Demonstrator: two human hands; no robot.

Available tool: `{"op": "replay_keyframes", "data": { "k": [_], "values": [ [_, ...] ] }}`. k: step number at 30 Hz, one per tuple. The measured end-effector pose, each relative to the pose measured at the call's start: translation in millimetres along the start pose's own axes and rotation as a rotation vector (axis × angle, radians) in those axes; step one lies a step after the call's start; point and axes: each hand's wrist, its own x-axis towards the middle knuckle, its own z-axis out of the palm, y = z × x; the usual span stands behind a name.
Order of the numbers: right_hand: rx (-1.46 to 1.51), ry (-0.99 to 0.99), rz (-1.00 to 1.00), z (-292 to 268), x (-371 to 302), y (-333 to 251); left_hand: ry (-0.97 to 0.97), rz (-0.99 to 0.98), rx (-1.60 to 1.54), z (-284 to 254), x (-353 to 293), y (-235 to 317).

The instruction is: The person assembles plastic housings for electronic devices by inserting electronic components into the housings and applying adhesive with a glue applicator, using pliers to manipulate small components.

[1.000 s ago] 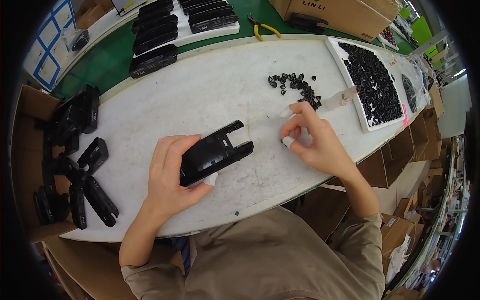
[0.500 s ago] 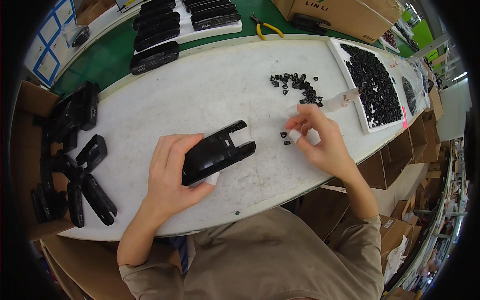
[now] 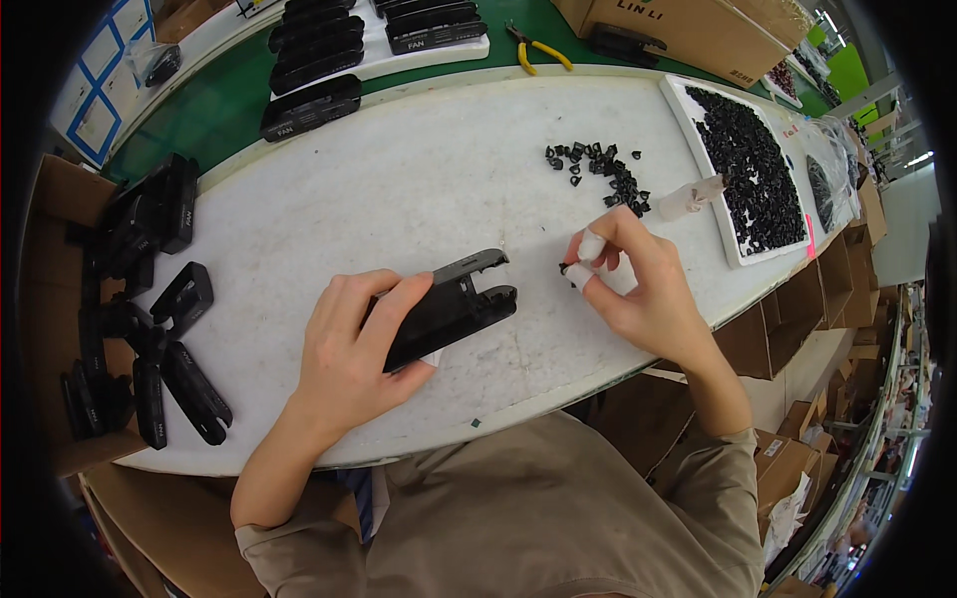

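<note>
My left hand (image 3: pixel 344 344) grips a long black plastic housing (image 3: pixel 449 314) over the white worktop, its forked end pointing right. The housing is tilted, so its side shows. To its right, my right hand (image 3: pixel 643 289) has thumb and index finger, both in white covers, closed on a small black plastic part (image 3: pixel 564 269). Most of that part is hidden by the fingertips. Just beyond this hand lies a loose pile of similar small black parts (image 3: pixel 623 184). A small translucent bottle (image 3: pixel 688 199) lies between the pile and a white tray.
The white foam tray (image 3: pixel 698 159) at right is full of small black parts. Black housings (image 3: pixel 196 394) lie at left beside an open carton (image 3: pixel 65 184); more housings (image 3: pixel 317 55) are lined up at the back. Yellow-handled cutters (image 3: pixel 543 55) and a cardboard box (image 3: pixel 688 35) lie beyond the worktop.
My right thumb and index finger have come together on a small black part from the worktop. My left hand has tilted the housing and moved it slightly right.
</note>
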Motion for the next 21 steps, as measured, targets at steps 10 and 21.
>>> {"op": "replay_keyframes", "data": {
  "k": [10, 21],
  "values": [
    [0.263, 0.099, -0.074, 17, 0, -8, -0.086, 0.013, 0.566, -5, -2, 15],
    [0.381, 0.232, -0.092, 17, -10, 8, -0.612, -0.132, -0.675, -29, 7, 32]
  ]
}}
